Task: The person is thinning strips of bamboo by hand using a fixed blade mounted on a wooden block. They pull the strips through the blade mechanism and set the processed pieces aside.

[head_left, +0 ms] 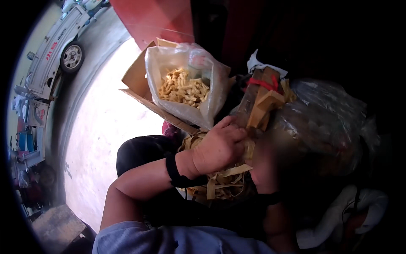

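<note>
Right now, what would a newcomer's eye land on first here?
Probably the translucent plastic bag of short yellowish pieces, in an open cardboard box beyond the left hand. Then likely the glaringly bright floor at left, and the red tie across the wooden blocks, right of the bag.

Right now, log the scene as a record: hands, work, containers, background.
left hand: fingers bent, over tan strips, near the lower end of a wooden block; grip hidden
right hand: beside the left, partly blurred; grip unclear
block: red tie around its upper part
bag: clear plastic, open, inside a cardboard box
bag contents: short tan pieces
right side: crumpled clear plastic
background: pale vehicle, upper left
</note>
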Demonstrator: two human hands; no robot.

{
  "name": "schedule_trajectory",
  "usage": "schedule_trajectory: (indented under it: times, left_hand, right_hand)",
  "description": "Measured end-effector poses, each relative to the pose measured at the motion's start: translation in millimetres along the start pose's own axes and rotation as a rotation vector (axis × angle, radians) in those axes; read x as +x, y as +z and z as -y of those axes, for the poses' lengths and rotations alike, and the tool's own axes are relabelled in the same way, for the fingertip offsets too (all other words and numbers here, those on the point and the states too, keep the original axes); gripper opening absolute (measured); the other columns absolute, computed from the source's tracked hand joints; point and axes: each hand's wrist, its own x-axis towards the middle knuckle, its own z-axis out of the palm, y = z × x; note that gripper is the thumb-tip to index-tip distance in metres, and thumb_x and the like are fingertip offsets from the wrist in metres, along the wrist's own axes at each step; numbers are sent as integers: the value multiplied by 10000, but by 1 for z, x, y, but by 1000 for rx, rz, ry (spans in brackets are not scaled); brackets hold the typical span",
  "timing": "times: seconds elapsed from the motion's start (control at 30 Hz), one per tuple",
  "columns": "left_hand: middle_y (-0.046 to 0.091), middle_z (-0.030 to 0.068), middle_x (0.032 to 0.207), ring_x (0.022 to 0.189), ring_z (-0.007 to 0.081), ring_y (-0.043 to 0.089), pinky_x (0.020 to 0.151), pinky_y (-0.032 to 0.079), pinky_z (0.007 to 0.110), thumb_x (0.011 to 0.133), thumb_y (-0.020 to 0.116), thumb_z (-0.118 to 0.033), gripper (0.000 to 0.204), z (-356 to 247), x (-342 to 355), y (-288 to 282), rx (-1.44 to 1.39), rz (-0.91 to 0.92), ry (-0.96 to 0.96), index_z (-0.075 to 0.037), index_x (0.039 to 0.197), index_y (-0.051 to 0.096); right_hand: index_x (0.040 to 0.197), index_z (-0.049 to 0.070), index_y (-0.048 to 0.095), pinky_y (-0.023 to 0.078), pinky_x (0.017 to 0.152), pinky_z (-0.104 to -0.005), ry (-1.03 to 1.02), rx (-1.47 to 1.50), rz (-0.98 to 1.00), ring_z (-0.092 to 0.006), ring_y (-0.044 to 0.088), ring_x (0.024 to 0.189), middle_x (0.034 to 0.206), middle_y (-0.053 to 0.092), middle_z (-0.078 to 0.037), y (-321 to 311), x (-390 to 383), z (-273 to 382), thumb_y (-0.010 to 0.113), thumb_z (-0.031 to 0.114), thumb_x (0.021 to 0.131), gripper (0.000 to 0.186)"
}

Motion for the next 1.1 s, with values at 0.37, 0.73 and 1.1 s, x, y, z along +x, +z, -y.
schedule_trajectory:
  times: [0.37,0.73,1.1]
  left_hand:
    - [639,55,1008,1008,231,584,842,433,393,671,634,-106,198,3,-28,19,-290,203,-296,-107,863,685]
    - [571,102,1108,1075,217,585,954,453,337,905,592,-27,117,-1,7,-31,-1076,-121,-597,66,909,662]
    - [595,91,1036,1008,198,600,916,461,337,934,577,-103,187,-2,10,-28,-747,-158,-583,70,944,647]
  right_hand:
    - [979,-5,587,461,689,-401,-479,-1371,275,-306,592,768,854,605,-163,4,-9,16,573,81,897,120]
    - [819,47,553,242,469,-228,261,-123,544,-55,242,445,534,348,46,-22,-7,10,416,404,996,422]
    - [826,42,578,209,486,-207,171,-77,426,-23,257,512,578,336,80,-22,-5,21,485,366,988,375]
